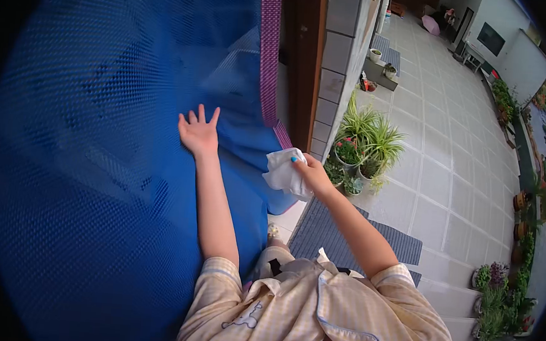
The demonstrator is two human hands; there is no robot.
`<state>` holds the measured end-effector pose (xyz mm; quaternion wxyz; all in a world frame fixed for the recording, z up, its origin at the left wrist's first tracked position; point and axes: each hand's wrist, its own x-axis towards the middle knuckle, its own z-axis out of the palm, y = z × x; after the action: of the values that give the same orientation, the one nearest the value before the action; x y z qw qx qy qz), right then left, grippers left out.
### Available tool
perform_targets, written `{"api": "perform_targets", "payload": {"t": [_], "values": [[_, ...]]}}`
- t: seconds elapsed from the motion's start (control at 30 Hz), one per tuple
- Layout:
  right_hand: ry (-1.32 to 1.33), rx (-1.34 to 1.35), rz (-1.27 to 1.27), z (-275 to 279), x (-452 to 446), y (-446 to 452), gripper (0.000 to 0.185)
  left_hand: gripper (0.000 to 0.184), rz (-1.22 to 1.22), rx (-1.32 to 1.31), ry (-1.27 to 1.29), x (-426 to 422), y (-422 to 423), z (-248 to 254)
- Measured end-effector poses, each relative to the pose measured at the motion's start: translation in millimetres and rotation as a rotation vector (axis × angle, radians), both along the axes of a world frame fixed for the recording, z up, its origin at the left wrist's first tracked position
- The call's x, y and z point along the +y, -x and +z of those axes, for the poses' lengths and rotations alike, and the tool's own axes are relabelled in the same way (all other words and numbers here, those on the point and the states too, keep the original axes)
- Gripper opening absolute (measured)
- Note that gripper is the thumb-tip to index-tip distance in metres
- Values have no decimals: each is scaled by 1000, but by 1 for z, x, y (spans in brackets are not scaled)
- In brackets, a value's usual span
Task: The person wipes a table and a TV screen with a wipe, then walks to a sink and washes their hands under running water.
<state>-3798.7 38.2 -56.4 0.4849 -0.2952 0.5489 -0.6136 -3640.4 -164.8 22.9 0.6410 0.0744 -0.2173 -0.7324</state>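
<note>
A large blue mesh curtain (109, 159) with a pink woven edge (269, 56) hangs across the left side. My left hand (199, 132) lies against the mesh, fingers spread, holding nothing. To the right of the curtain's edge, my right hand (311, 173) pinches a crumpled white cloth or tissue (285, 170) between thumb and fingers. The thumb with a blue nail rests on top of it. The white piece hangs close to the curtain's lower pink edge; whether they touch is unclear.
A brown door frame (308, 65) stands beside the curtain. Potted plants (367, 139) sit by the tiled wall. Grey mats (357, 230) lie on the floor near my feet. More plants (498, 294) line the right wall of the tiled yard (438, 163).
</note>
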Motion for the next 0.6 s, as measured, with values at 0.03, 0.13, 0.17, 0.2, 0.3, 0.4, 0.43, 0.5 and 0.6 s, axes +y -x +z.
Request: {"api": "perform_targets", "payload": {"t": [0.03,0.13,0.17,0.2,0.3,0.4,0.43,0.5,0.6], "values": [[31,-10,16,-3,-35,-1,27,72,94,-22,46,-23,-17,12],[0,-69,-5,-19,-137,-10,25,74,312,-142,178,-80,-76,50],[-10,-121,-34,-23,-174,-9,25,74,374,-135,210,-103,-94,63],[-14,-178,-3,-23,-200,-10,26,71,458,-169,261,-116,-114,75],[20,-329,35,-31,-267,-12,26,42,681,-184,383,-148,-179,114],[39,-433,20,-44,-314,-7,25,21,688,-184,797,-178,-331,137],[26,-445,18,-50,-331,-2,25,21,1065,-138,733,-166,-346,159],[22,-548,49,-62,-371,10,25,19,1377,-178,678,-178,-343,155],[27,-679,81,-71,-428,23,27,24,1188,-540,352,-266,-240,39]]}}
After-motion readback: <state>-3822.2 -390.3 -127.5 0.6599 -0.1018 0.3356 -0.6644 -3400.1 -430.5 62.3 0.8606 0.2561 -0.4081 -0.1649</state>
